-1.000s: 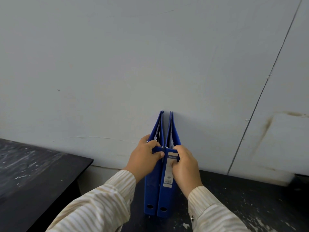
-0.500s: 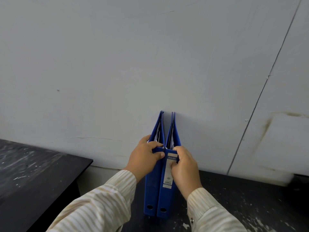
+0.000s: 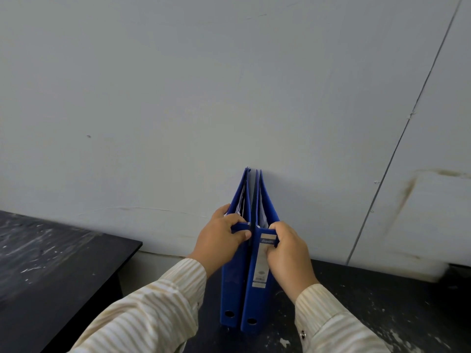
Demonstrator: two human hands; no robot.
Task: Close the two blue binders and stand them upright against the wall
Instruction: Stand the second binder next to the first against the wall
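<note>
- Cream striped cloth is seen nearest: a left sleeve (image 3: 153, 309) and a right sleeve (image 3: 331, 319), both stretched toward the wall (image 3: 229, 85).
- A black, white-flecked table (image 3: 382, 301) is set against the wall, and the binders are stood on it.
- The left hand (image 3: 219, 240) is curled over the top of the left binder (image 3: 233, 284), with fingers hooked inside and the thumb pressed on the spine.
- The right hand (image 3: 288, 253) is wrapped round the top of the right binder (image 3: 252, 301), with the thumb laid on its white label (image 3: 263, 261).
- Both blue binders are stood upright, side by side and touching. Their spines are turned away from the wall and their far edges are met against it. Paper is seen between the slightly splayed covers.
- A second black table (image 3: 51, 263) is placed along the wall further left, with a gap between it and the first.
- The wall is pale grey and is crossed by a thin seam (image 3: 407, 123) on the right.
</note>
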